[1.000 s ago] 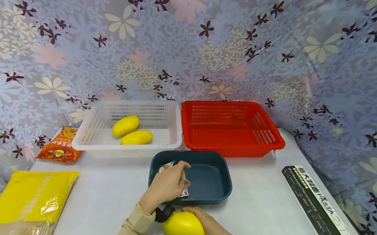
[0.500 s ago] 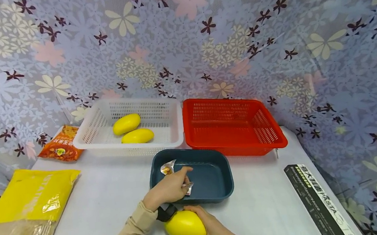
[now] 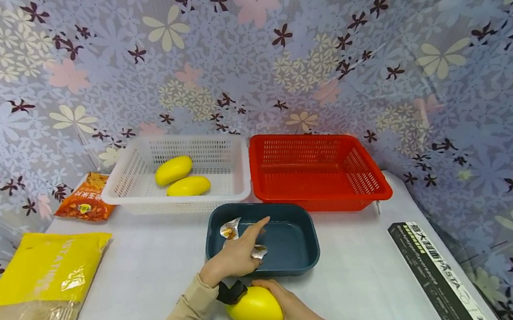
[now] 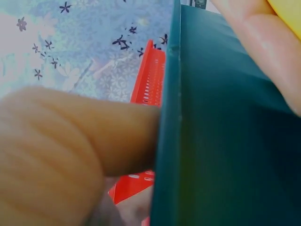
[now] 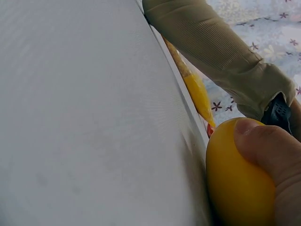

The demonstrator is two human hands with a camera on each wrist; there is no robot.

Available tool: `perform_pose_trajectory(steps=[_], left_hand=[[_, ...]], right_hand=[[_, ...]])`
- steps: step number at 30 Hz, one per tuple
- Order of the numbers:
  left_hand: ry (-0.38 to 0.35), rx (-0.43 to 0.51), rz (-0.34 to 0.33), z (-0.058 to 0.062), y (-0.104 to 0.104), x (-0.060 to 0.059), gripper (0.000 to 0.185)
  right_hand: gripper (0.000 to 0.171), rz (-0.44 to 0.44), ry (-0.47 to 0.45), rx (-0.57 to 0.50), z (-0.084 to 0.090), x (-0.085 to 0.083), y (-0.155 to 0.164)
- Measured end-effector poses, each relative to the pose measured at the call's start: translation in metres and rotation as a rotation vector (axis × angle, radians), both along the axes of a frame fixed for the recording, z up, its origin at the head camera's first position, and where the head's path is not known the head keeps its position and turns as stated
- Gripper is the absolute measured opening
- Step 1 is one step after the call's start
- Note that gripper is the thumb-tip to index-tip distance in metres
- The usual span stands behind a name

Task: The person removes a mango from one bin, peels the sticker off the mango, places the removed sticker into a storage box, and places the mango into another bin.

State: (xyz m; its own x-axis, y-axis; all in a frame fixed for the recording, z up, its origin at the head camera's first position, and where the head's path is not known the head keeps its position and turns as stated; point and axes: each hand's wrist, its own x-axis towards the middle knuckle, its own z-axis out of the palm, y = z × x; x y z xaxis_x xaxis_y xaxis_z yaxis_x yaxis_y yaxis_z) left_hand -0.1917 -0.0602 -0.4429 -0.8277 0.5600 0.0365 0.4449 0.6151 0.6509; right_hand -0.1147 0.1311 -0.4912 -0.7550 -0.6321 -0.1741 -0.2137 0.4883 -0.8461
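My right hand point(image 3: 296, 317) grips a yellow mango point(image 3: 253, 307) on the near table point(image 3: 155, 264). My left hand point(image 3: 234, 256) pinches a silver wrapper point(image 3: 259, 252) inside the dark blue tray point(image 3: 294, 250), forefinger extended.

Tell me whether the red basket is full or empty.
Empty: the red basket shows only its bare mesh floor, while the white basket beside it holds two mangoes.

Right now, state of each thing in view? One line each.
left hand: over the blue tray, index finger straight, other fingers pinching a foil wrapper
foil wrapper: crumpled, pinched
second wrapper: loose in the tray's far corner
blue tray: upright
right hand: gripping a mango
mango: on the table, held
white basket: holds two mangoes
red basket: empty
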Motion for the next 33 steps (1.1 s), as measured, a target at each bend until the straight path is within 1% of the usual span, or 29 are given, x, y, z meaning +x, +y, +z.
perform_pose_trajectory(steps=[2, 5, 7, 9, 10, 12, 16, 18, 19, 20, 24, 27, 31, 33], left_hand=[[0.007, 0.037, 0.001, 0.001, 0.0, 0.0, 0.086], [0.029, 0.105, 0.031, 0.008, -0.001, 0.001, 0.078], [0.053, 0.179, 0.074, 0.015, -0.003, 0.002, 0.07], [0.111, 0.244, 0.151, 0.023, -0.007, 0.002, 0.061], [0.144, 0.279, 0.205, 0.026, -0.009, 0.002, 0.057], [0.209, 0.351, 0.345, 0.032, -0.015, -0.001, 0.047], [0.36, 0.517, 0.668, 0.037, -0.031, -0.009, 0.035], [0.406, 0.577, 0.797, 0.039, -0.042, -0.013, 0.033], [0.423, 0.594, 0.848, 0.04, -0.048, -0.014, 0.033], [0.427, 0.607, 0.893, 0.041, -0.055, -0.016, 0.033], [0.407, 0.624, 1.023, 0.044, -0.077, -0.017, 0.036], [0.394, 0.599, 1.101, 0.042, -0.088, -0.02, 0.039], [0.372, 0.54, 1.17, 0.037, -0.097, -0.025, 0.043], [0.369, 0.516, 1.187, 0.034, -0.1, -0.028, 0.046]], right_hand=[[0.078, 0.001, -0.009, -0.004, 0.0, 0.0, 0.0], [0.078, 0.001, -0.012, -0.008, 0.0, 0.0, 0.0], [0.078, 0.001, -0.007, -0.007, -0.001, 0.0, -0.001], [0.079, -0.005, -0.01, -0.002, -0.001, 0.0, -0.001], [0.079, -0.008, -0.011, 0.001, -0.001, 0.0, -0.001], [0.079, -0.016, -0.018, 0.005, -0.001, 0.0, -0.002], [0.079, -0.039, -0.065, 0.0, -0.001, -0.001, -0.002], [0.08, -0.045, -0.064, 0.003, -0.001, -0.001, -0.002], [0.08, -0.047, -0.062, 0.005, -0.002, -0.001, -0.003], [0.08, -0.05, -0.061, 0.007, -0.002, -0.001, -0.003], [0.081, -0.047, -0.018, 0.02, -0.002, 0.0, -0.004], [0.08, -0.06, -0.014, 0.015, 0.001, 0.001, -0.003], [0.075, -0.079, -0.017, -0.026, 0.01, 0.001, -0.001], [0.073, -0.079, 0.019, -0.059, 0.015, -0.001, -0.002]])
